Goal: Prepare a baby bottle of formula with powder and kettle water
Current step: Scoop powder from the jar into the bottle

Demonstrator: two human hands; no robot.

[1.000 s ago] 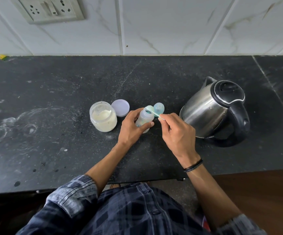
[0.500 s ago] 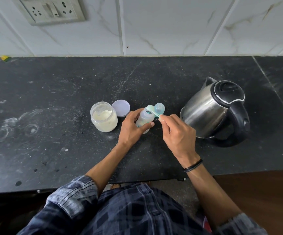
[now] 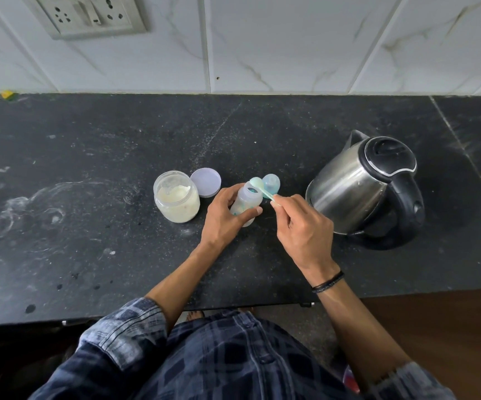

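- Bottle point(image 3: 246, 202) stands on the black counter point(image 3: 118, 255) between the powder jar point(image 3: 175, 202) and the kettle point(image 3: 354, 186), with its mouth open and facing up.
- Left hand point(image 3: 222, 223) is curled round the bottle's body, holding it steady.
- Right hand point(image 3: 305, 226) pinches the handle end of the teal scoop point(image 3: 258, 187). The scoop's long axis runs up-left from those fingertips, and the bowl is right over the bottle mouth.
- Imo 1 wrist tip drops the powder in, but I can't tell if the scoop's loaded.
- Kettle's nearer the right hand.

Black stone counter point(image 3: 89, 168) w/ white smudges; socket plate point(image 3: 89, 15) on tiled wall point(image 3: 291, 39); yellow scrap point(image 3: 7, 94) back-left.
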